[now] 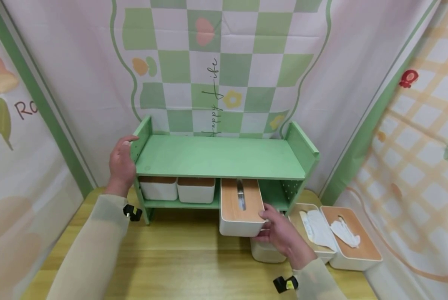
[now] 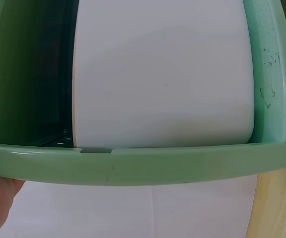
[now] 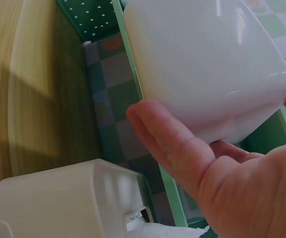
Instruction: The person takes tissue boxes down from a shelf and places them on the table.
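Tissue box (image 1: 229, 208), gripped by the right hand (image 1: 280, 235) with curled fingers, should stay level while the left hand (image 1: 121, 164) holds the shelf (image 1: 218, 156).

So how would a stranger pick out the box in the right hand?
Find the green shelf, then look just below its top board. Right of two similar boxes tucked inside, a wood-topped white box juts out toward the camera. Unlike its neighbours, it is held by the right hand.
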### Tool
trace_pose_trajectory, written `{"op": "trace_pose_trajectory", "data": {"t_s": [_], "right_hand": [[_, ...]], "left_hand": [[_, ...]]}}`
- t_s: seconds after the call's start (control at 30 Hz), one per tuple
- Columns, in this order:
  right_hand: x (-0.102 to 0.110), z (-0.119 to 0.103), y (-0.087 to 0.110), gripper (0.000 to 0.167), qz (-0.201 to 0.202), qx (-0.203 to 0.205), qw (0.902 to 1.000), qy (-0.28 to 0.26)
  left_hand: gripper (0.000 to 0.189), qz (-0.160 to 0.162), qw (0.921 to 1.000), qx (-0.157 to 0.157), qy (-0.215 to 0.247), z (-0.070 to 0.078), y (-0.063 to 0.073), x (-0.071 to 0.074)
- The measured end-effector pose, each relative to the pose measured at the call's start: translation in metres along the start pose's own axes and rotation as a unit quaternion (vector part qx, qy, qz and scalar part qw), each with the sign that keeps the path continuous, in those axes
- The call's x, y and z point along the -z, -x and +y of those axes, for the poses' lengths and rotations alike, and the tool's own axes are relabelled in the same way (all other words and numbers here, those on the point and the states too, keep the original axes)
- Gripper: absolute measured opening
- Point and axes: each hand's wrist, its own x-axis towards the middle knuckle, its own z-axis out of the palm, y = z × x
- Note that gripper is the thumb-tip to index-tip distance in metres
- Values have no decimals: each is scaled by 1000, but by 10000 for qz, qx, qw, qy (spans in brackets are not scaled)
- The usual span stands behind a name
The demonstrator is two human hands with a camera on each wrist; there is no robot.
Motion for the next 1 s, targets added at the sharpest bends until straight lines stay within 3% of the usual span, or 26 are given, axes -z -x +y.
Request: {"op": "trace_pose_trajectory", "data": {"t_s": [0.43, 1.0], "right_hand": [[1, 4, 20, 76, -298, 65, 9994, 153], [-9, 13, 42, 72, -529, 13, 9984, 218]], "left_hand": [[58, -49, 9999, 124, 22, 3, 1, 0], [58, -27, 10000, 16, -10, 2, 1, 0]]}}
